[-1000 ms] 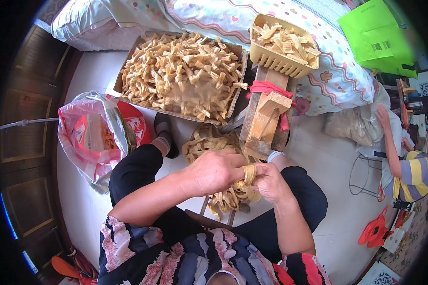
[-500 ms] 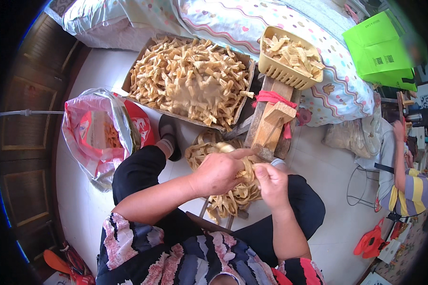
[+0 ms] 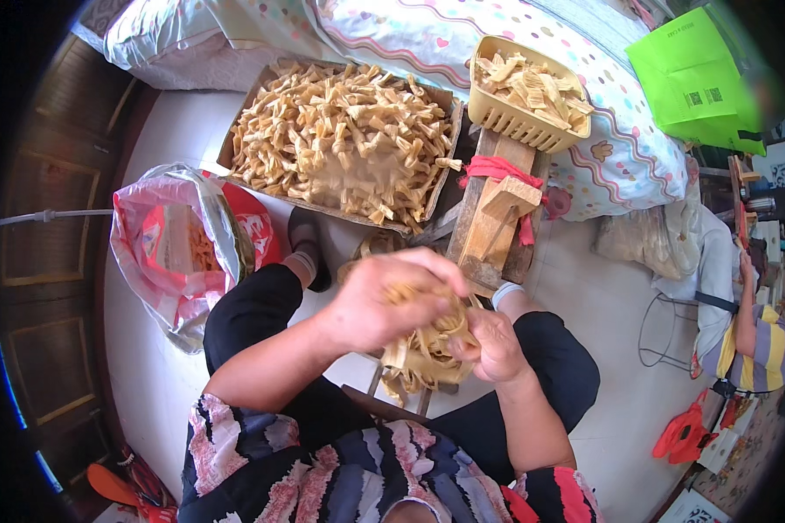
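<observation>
Between my knees lies a loose bundle of long, tan, ribbon-like strips (image 3: 419, 357). My left hand (image 3: 379, 301) is curled over the upper part of these strips, its fingers blurred by motion, with some strips showing in its grip. Beside it on the right, my right hand (image 3: 495, 342) pinches strips between thumb and fingers. More strips lie partly hidden behind my left hand. Beyond my hands a shallow cardboard box (image 3: 326, 202) is heaped with short, knotted tan pieces (image 3: 340, 139).
A wooden bench (image 3: 488, 222) wrapped with red cloth (image 3: 497, 167) bears a yellow plastic basket (image 3: 525, 129) of flat tan pieces. A plastic-lined red bag (image 3: 170, 261) stands at left. Bedding (image 3: 619, 166), a green bag (image 3: 693, 83), a wire stand (image 3: 658, 336) and another person (image 3: 754, 349) are at right.
My left hand has moved up slightly and its fingers have curled over the strips. My right hand has shifted a little lower. The bundle between them has been pulled about.
</observation>
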Motion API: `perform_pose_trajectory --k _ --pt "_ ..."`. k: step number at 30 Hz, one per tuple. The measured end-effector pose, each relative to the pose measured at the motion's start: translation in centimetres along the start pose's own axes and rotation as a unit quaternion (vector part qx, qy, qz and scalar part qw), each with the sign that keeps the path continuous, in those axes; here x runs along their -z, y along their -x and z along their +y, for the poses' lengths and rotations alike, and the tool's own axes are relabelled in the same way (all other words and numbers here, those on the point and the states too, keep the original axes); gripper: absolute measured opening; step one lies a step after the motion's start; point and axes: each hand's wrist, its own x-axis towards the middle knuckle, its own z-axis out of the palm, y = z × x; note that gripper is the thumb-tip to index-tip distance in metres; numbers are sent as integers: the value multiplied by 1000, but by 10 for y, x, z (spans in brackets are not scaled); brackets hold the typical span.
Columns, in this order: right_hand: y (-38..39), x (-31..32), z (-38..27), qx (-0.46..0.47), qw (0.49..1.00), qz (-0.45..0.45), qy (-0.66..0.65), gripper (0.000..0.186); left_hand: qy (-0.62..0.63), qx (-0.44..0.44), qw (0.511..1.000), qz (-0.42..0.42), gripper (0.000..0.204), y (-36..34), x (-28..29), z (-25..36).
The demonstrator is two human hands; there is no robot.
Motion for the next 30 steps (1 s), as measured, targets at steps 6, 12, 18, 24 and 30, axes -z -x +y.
perform_pose_trajectory --k 6,12,18,24,30 --pt "-3 27 5 17 983 -148 -108 44 49 16 995 85 11 -1 5 -5" --pt "-3 22 2 -8 998 11 -54 28 217 242 945 35 31 -3 -7 -22" --pt "4 27 -6 33 992 85 88 23 141 253 950 117 13 -5 -21 -30" --pt "-10 36 -19 200 890 261 315 18 83 169 971 144 13 -24 -24 -29" --pt "-48 58 -23 230 731 384 516 20 35 172 973 150 13 -60 -28 -78"
